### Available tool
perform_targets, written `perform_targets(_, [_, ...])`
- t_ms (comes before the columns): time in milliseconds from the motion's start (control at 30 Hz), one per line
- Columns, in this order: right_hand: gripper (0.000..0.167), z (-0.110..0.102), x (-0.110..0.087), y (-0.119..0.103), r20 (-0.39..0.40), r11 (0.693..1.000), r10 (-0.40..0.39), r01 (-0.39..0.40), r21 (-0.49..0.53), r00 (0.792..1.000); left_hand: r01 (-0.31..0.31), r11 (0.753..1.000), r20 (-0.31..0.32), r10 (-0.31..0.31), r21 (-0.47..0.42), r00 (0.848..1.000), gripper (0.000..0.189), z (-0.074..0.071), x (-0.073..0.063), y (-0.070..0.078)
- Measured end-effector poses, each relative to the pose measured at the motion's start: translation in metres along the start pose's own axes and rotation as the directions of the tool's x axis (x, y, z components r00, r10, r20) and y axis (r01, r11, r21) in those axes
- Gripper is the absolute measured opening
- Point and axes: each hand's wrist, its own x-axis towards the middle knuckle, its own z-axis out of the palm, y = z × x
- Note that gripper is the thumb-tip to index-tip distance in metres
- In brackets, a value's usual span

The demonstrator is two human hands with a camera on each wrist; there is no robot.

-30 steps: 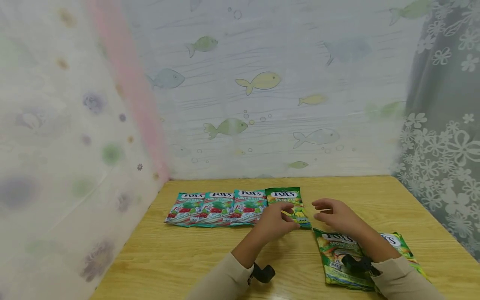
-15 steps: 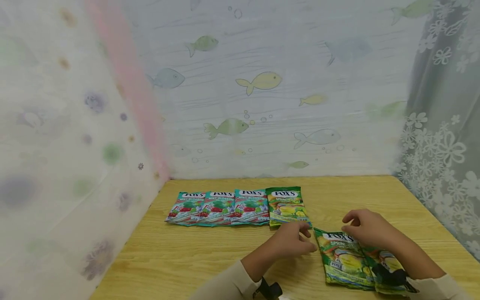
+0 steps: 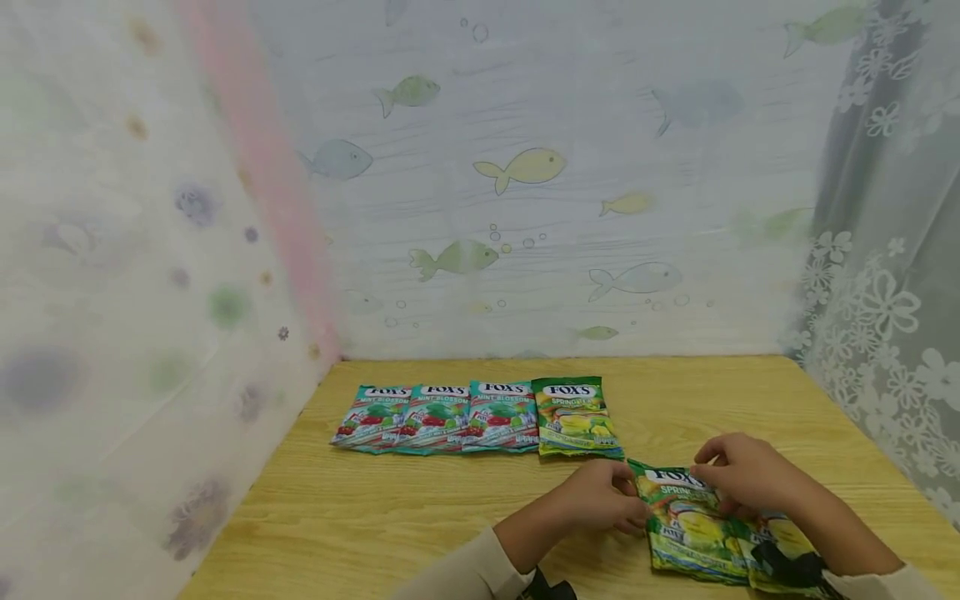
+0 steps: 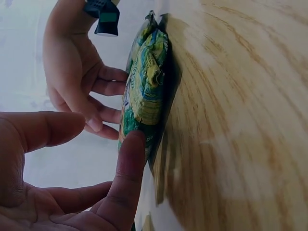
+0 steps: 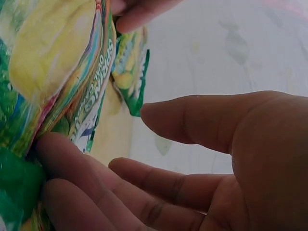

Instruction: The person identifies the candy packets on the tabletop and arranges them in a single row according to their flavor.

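Near the front right of the table lies a green and yellow Fox's candy bag (image 3: pixel 690 525). My left hand (image 3: pixel 603 500) is at its left edge; in the left wrist view a fingertip (image 4: pixel 132 144) touches the bag and the thumb stands apart from it. Over the bag's right side is my right hand (image 3: pixel 750 475), its fingers (image 5: pixel 62 154) reaching down at the edge with the thumb held away. A second green candy bag (image 3: pixel 780 533) lies to the right, partly under the first bag's edge and partly covered by my right hand and wrist.
Farther back, several bags form a row: three teal Mint Blossom candy bags (image 3: pixel 435 421) overlapping, then one green Fox's bag (image 3: pixel 576 417) at the right end. A fish-patterned wall covering (image 3: pixel 525 250) stands behind the wooden table (image 3: pixel 420 517); a flowered curtain (image 3: pixel 885 333) hangs at the right.
Both hands have left the green bag at the row's right end and come right and toward me, to either side of the nearer green bag. The bags lie about where they were.
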Motion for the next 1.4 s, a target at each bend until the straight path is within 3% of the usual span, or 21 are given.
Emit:
perform_targets(167, [0.047, 0.002, 0.002, -0.004, -0.006, 0.997, -0.038, 0.038, -0.060, 0.999, 0.004, 1.000, 0.009, -0.004, -0.008, 1.000, 0.053, 0.002, 0.002, -0.002])
perform_targets(400, [0.047, 0.004, 0.005, -0.007, -0.001, 0.998, -0.046, 0.046, -0.042, 0.999, 0.004, 1.000, -0.004, -0.004, 0.015, 1.000, 0.054, 0.000, 0.002, 0.000])
perform_targets(600, [0.044, 0.006, 0.007, -0.009, -0.008, 0.991, -0.093, 0.091, -0.095, 0.996, 0.013, 1.000, -0.024, -0.012, 0.021, 1.000, 0.055, -0.005, 0.002, -0.003])
perform_targets(900, [0.052, 0.015, 0.009, -0.008, 0.035, 0.993, -0.082, 0.079, 0.093, 0.996, 0.000, 0.998, -0.061, 0.004, 0.055, 0.998, 0.057, -0.017, -0.004, -0.012])
perform_targets(1167, [0.063, 0.013, 0.004, -0.006, 0.028, 0.995, -0.022, 0.019, 0.095, 0.999, -0.004, 1.000, -0.007, 0.004, 0.022, 1.000, 0.056, -0.021, -0.007, -0.013])
perform_targets(1400, [0.072, 0.009, -0.001, -0.010, 0.006, 0.997, -0.004, 0.005, -0.074, 1.000, 0.006, 1.000, 0.092, -0.004, -0.023, 0.996, 0.037, -0.023, -0.012, -0.011])
